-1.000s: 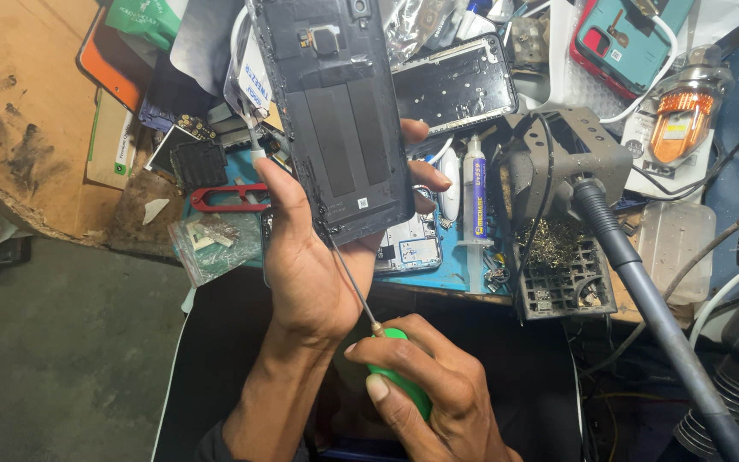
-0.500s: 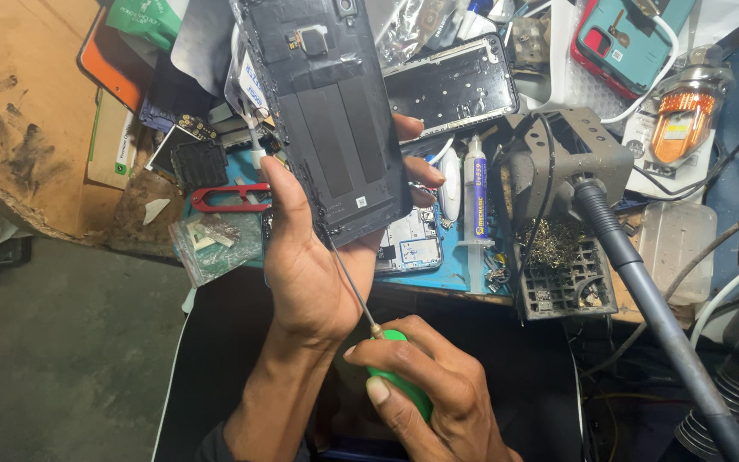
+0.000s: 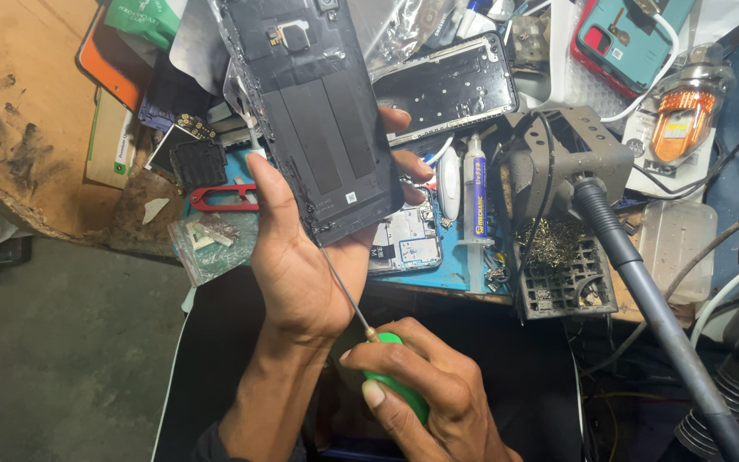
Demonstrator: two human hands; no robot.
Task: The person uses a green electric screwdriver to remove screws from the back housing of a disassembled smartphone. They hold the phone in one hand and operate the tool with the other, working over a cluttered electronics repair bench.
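Note:
My left hand [image 3: 301, 257] holds a dark phone back cover [image 3: 318, 120] upright, inner side toward me, thumb on its left edge and fingertips curling round the right edge. My right hand [image 3: 425, 398] grips the green handle of a screwdriver [image 3: 395, 385]. Its thin metal shaft [image 3: 344, 287] runs up and left to the cover's lower edge, where the tip meets the seam near my left palm.
A cluttered bench lies behind: a bare phone frame [image 3: 451, 85], a circuit board on a blue mat [image 3: 408, 244], a white tube [image 3: 475, 184], red tweezers [image 3: 220, 197], a soldering stand with brass wool [image 3: 558, 248], a teal-cased phone [image 3: 626, 38], an orange lamp [image 3: 682, 115].
The cover and my left hand have shifted slightly; the screwdriver stays at the cover's lower edge. Little else differs.

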